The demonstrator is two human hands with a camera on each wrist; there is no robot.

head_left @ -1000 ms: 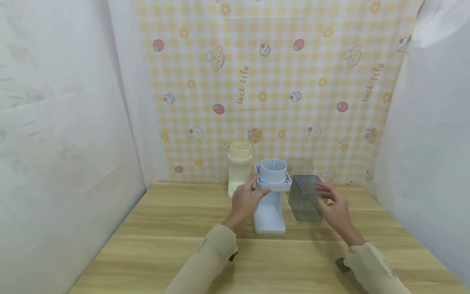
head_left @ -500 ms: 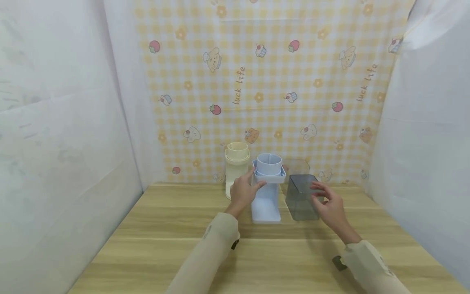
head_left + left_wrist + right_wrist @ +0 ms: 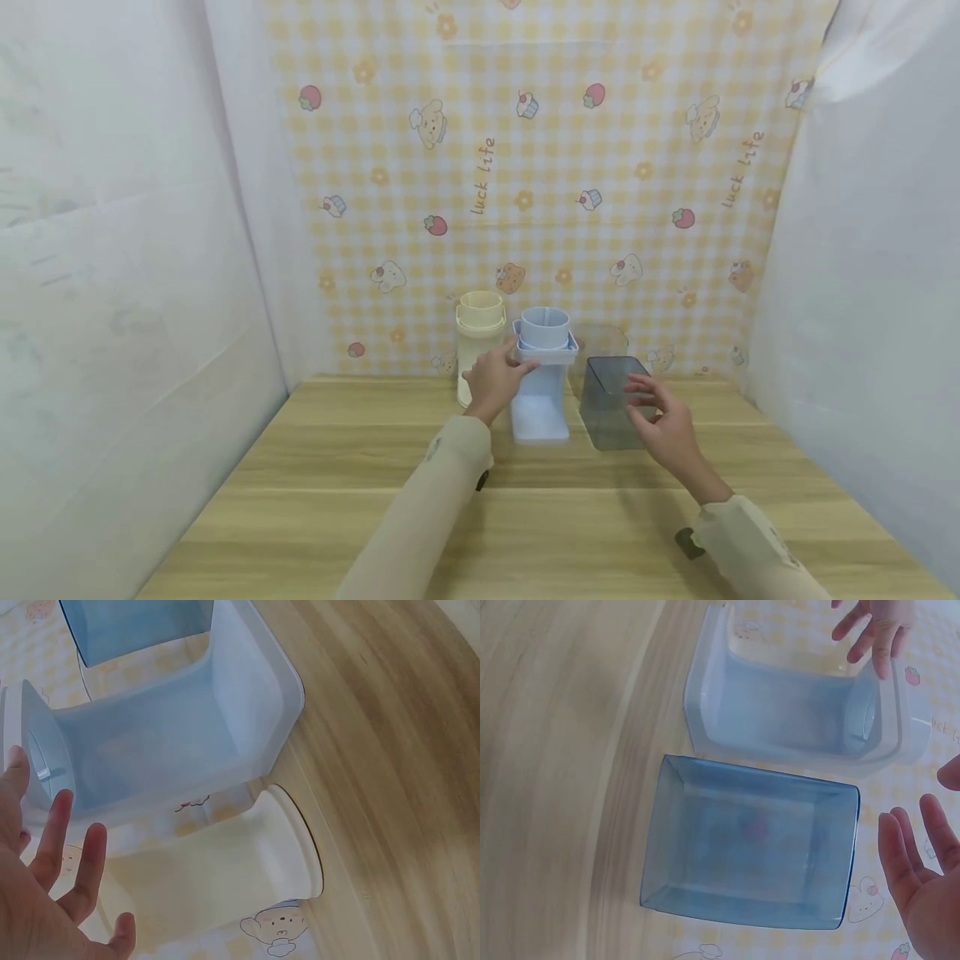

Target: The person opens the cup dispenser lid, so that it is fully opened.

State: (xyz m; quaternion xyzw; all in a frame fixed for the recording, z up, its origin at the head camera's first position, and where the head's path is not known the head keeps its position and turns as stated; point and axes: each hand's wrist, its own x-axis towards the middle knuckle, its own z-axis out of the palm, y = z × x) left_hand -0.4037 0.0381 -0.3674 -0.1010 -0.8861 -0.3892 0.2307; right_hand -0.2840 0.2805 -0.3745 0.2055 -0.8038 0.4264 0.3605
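A light blue plastic stand [image 3: 543,383], with a flat foot and a round collar on top, stands upright on the table. My left hand [image 3: 493,383] is at the left side of its upper tray, thumb against the front edge. In the left wrist view the fingers [image 3: 88,866] spread loosely, not wrapped round the stand [image 3: 142,742]. To the right of the stand sits a smoky grey see-through box [image 3: 609,417]. Beside that box is my right hand [image 3: 666,425], fingers slightly bent, holding nothing. The right wrist view shows a gap between the fingers and the box [image 3: 750,847].
A cream stand [image 3: 480,342] of similar shape stands behind and left of the blue one. Another clear container [image 3: 607,337] is partly hidden behind the grey box. A checked cloth [image 3: 525,167] hangs at the back, and white sheets close both sides of the wooden table [image 3: 540,533].
The blue stand has slid back, away from me, with my left hand against it. My right hand stays beside the grey box with little movement; the head view has shifted slightly.
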